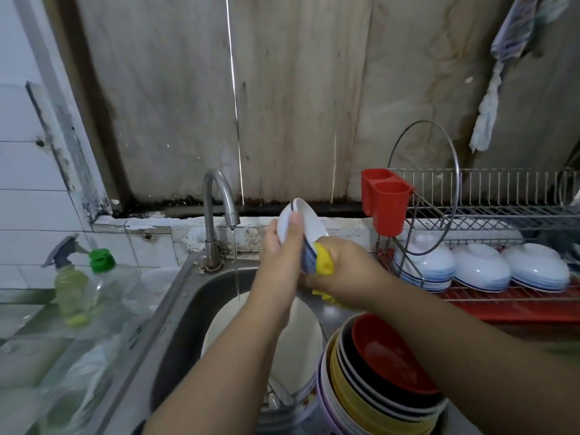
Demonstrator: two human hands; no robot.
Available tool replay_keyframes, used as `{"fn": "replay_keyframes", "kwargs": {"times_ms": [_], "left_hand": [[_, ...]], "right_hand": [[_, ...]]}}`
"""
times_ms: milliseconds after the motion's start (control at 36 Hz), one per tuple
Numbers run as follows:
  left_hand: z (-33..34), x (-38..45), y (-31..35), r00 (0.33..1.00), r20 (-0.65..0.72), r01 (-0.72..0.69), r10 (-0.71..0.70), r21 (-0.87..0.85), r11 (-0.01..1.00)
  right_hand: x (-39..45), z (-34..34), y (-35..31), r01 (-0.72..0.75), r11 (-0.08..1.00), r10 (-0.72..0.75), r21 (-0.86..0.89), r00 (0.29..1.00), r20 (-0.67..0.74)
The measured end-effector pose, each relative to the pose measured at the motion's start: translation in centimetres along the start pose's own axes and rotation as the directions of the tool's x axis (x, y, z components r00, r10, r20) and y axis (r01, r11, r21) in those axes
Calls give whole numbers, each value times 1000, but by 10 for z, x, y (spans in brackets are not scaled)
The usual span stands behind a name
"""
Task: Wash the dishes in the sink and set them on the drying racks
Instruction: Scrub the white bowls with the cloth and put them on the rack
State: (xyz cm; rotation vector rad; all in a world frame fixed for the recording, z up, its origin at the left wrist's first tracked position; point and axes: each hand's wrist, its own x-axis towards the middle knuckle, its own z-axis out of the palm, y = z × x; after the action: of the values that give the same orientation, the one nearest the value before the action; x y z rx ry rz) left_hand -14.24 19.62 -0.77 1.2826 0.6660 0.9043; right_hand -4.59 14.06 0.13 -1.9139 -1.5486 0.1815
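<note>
- At the centre of the frame the left hand (282, 246) gripped a white bowl (303, 226) with a blue-striped rim, thumb laid across its inside, holding it tilted above the sink (185, 312).
- The right hand (342, 268) clutched a yellow sponge (324, 259) pressed against the bowl's lower edge.
- A thin stream of water ran from the curved metal tap (216, 211) into the steel sink, where a large white plate (301, 337) lay.
- At lower right stood a stack of dishes (370, 387), a red bowl on top.
- At right the wire drying rack (489, 211) carried upturned white bowls (480, 265) over a red tray, a red cutlery holder (384, 202) hooked on its end.
- At left, on the table beside the sink, stood a spray bottle (67, 281) and a green-capped bottle (103, 277).
- Behind rose a stained grey wall (188, 89), white tiles at far left, cloths hanging at upper right.
</note>
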Motion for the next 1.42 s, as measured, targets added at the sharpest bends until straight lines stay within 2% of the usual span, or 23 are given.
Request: {"fn": "replay_keyframes", "kwargs": {"times_ms": [28,56,111,139,194,278,361,417,500,611,639,694,750,806,889,972,1028,1111,1194,1250,1306,1361,1417], "left_hand": [[-5,2,-2,998,28,52,-50,-72,996],[-11,7,-6,995,14,99,-98,-128,987],[-20,17,-16,978,-55,187,-201,-203,961],[-24,20,-19,964,-73,230,-256,-253,940],[-28,26,-26,935,-31,319,-352,-357,878],[-31,26,-26,930,63,349,-362,-459,817],[-29,25,-26,948,68,294,-310,-554,779],[-28,25,-23,962,7,227,-272,-574,787],[-29,25,-16,968,-107,125,-226,-575,808],[-30,23,-13,948,-273,5,-162,-496,868],[-29,22,-13,941,-303,-8,-147,-455,890],[-27,19,-15,931,-343,-26,-125,-404,915],[-27,18,-16,920,-376,-41,-106,-363,931],[-30,20,-15,910,-407,-63,-76,-318,946],[-33,20,-15,896,-443,-104,-32,-280,954],[-28,16,-21,909,-413,-78,-49,-284,956],[-25,14,-20,914,-398,-54,-74,-299,953],[-27,14,-14,904,-422,-63,-72,-299,952],[-30,12,-18,900,-431,-51,-61,-243,969],[-29,8,-20,907,-413,-25,-79,-242,970],[-29,7,-16,913,-401,-27,-68,-226,974],[-28,6,-10,919,-394,-63,-12,-175,983],[-24,5,-7,923,-379,-120,69,-113,986]], "right_hand": [[-2,-7,1,-84,978,81,188,996,26],[-5,-11,4,-154,901,128,406,988,89],[-9,-13,10,-244,620,119,746,969,218],[-9,-10,12,-266,500,115,824,964,241],[-9,-1,13,-284,335,132,898,958,254],[-8,8,18,-285,182,168,941,952,256],[-5,15,23,-334,126,265,934,919,293],[-5,18,22,-362,104,300,926,899,318],[-3,13,22,-350,159,397,923,879,264],[-2,-1,21,-228,454,429,861,903,13],[-2,0,19,-220,559,392,800,920,-21],[-4,4,5,-182,818,280,546,955,-101],[-10,11,-4,-56,949,113,309,979,-168],[-18,13,-11,59,971,-24,231,988,-153],[-16,5,-5,95,995,-94,20,994,-50],[-8,-4,-6,32,999,-34,-26,996,-88],[-7,-4,-14,15,997,-8,71,995,-99],[-14,-6,-22,-40,987,41,158,999,-4],[-16,-16,-21,-165,985,155,50,975,157],[-14,-27,-18,-250,968,251,-21,957,147],[-10,-36,-19,-257,962,261,94,965,-25],[-7,-39,-24,-189,917,265,350,946,-184],[-4,-30,-33,-141,843,281,520,938,-201]]}}
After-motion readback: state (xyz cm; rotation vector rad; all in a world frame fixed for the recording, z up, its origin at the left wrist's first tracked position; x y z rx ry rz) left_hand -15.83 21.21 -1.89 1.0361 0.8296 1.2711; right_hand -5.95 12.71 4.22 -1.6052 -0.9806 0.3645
